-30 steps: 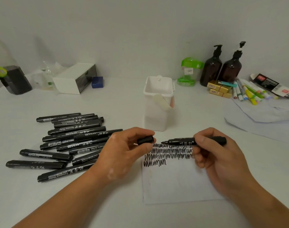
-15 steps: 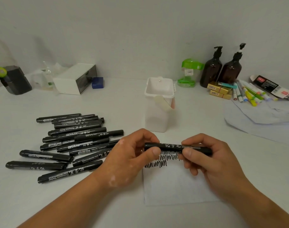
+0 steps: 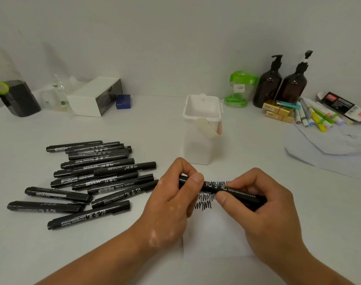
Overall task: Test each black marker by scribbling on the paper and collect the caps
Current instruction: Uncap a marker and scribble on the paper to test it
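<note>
Perhaps fourteen piled markers (image 3: 97,173), one held marker (image 3: 237,192), two pump bottles (image 3: 268,85).

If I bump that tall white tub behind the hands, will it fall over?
Probably easily: the white tub stands taller than wide. It looks like thin plastic, so likely light. Its contents are hidden, so I can't be sure.

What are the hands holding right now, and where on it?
Both hold one black marker above the paper. The left hand pinches its left end; the right hand grips the barrel nearer the right end.
</note>
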Demonstrator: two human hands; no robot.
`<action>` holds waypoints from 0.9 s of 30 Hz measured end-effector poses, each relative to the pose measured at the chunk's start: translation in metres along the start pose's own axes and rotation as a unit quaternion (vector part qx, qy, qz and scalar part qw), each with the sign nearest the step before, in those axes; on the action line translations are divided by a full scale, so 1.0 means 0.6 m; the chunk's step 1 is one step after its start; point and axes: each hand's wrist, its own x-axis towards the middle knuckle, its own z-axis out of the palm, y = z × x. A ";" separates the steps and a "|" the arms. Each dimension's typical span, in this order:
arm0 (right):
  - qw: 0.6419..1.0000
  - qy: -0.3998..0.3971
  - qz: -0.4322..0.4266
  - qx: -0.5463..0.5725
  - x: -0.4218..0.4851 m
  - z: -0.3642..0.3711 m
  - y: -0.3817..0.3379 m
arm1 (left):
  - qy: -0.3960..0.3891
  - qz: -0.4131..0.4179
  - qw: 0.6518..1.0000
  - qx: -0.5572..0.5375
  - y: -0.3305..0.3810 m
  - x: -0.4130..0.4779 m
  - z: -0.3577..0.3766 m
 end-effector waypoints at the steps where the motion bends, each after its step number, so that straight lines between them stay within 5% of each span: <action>1: 1.000 0.004 -0.001 0.003 -0.001 0.001 -0.002 | -0.003 0.004 1.000 -0.003 0.002 -0.001 0.000; 12: 1.000 0.018 -0.005 -0.001 -0.002 0.001 0.001 | -0.022 0.024 0.999 -0.013 0.002 -0.003 0.002; 17: 0.998 -0.039 0.024 0.052 0.021 -0.011 0.021 | -0.060 0.018 0.998 0.004 -0.002 0.005 -0.012; 22: 0.978 -0.080 0.079 0.176 0.026 -0.015 0.036 | -0.019 0.006 0.996 -0.089 -0.014 0.019 -0.018; 27: 0.981 -0.133 0.059 0.126 0.019 -0.011 0.032 | -0.016 0.009 0.996 -0.083 -0.016 0.023 -0.029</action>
